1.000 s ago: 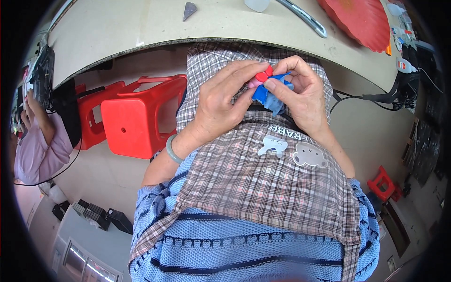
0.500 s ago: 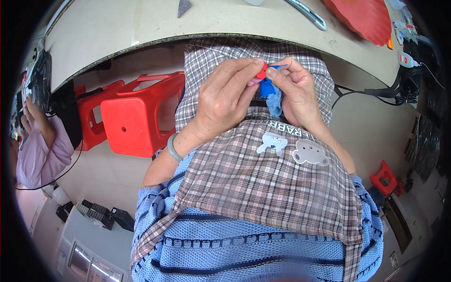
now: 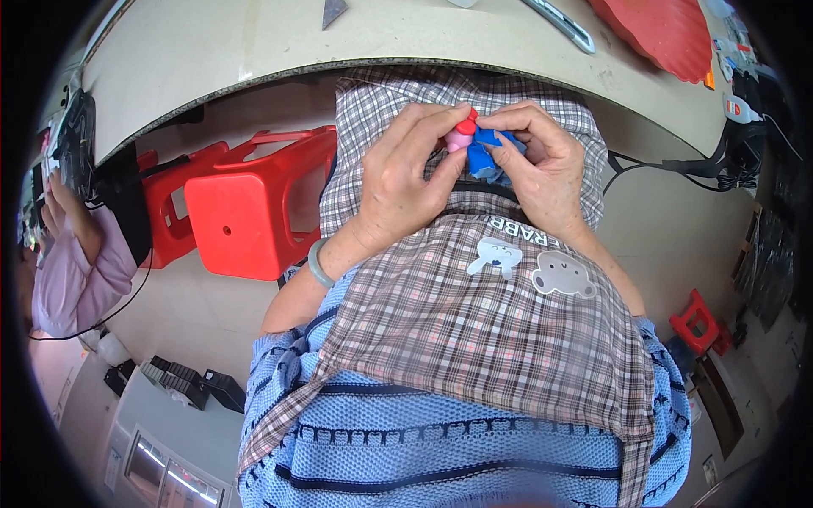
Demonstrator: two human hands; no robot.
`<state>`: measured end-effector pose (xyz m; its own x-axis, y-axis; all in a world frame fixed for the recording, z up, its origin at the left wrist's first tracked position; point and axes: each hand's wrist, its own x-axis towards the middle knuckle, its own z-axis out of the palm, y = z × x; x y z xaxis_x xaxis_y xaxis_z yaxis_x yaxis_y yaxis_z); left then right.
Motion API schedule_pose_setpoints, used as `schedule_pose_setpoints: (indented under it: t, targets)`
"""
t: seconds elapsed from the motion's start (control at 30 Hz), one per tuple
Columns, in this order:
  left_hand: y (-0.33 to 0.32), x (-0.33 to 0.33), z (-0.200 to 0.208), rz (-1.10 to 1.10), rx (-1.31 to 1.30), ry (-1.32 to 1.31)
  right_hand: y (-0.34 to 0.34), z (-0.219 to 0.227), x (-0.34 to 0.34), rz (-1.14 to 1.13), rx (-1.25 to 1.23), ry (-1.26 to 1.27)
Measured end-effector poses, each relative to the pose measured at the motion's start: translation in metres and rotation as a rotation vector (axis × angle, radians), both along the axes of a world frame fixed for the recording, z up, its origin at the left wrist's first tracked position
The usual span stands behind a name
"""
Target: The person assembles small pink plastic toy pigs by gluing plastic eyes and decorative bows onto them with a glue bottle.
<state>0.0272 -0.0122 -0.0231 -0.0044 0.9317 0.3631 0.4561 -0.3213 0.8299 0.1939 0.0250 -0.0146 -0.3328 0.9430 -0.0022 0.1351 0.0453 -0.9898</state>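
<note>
Over my lap, my left hand point(image 3: 404, 165) pinches a small red and pink figure-like piece point(image 3: 461, 135) between thumb and fingers. Its red part sits at the top and a rounded pink part below; its exact kind is unclear. Close beside it, my right hand point(image 3: 542, 161) is closed on a crumpled blue cloth point(image 3: 483, 161), thumb and forefinger pressed together at its edge. The cloth touches or nearly touches the red and pink piece. My fingers partly hide both things.
Ahead stands a curved pale table point(image 3: 279, 38) bearing a utility knife point(image 3: 563, 25), a red shell-shaped tray point(image 3: 660, 38) and a dark triangular piece point(image 3: 334, 12). Red stools point(image 3: 227, 224) stand at my left. Another person's pink sleeve point(image 3: 80, 271) shows at far left. A white bottle point(image 3: 739, 108) lies at right.
My right hand has shifted slightly right and turned, its fingers now folded over the blue cloth, which hangs down less. More of the pink part shows in my left hand.
</note>
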Motion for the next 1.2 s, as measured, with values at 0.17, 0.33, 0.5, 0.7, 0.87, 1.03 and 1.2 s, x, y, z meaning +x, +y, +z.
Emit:
schedule_pose_setpoints:
  t: [0.17, 0.33, 0.5, 0.7, 0.87, 1.03, 1.2]
  targets:
    - [0.002, 0.0, 0.0, -0.015, 0.087, 0.116, -0.005, 0.001, 0.001, -0.028, -0.015, -0.084]
    - [0.001, 0.002, -0.004, -0.009, 0.112, 0.146, -0.001, -0.011, 0.001, -0.058, -0.255, 0.267]
    - [0.0, 0.001, -0.006, -0.017, 0.148, 0.195, 0.002, -0.015, 0.001, -0.037, -0.389, 0.401]
    - [-0.004, 0.004, -0.006, 0.0, -0.002, 0.12, -0.007, -0.017, -0.007, -0.132, -0.136, 0.212]
    - [-0.005, 0.005, -0.009, 0.016, -0.059, 0.128, -0.005, -0.018, -0.008, -0.097, 0.188, -0.126]
    - [-0.004, 0.004, -0.012, 0.02, -0.094, 0.159, -0.009, -0.007, -0.012, 0.019, 0.307, -0.241]
    - [0.0, 0.003, 0.001, -0.039, -0.284, -0.087, -0.006, -0.007, -0.005, -0.063, 0.124, 0.161]
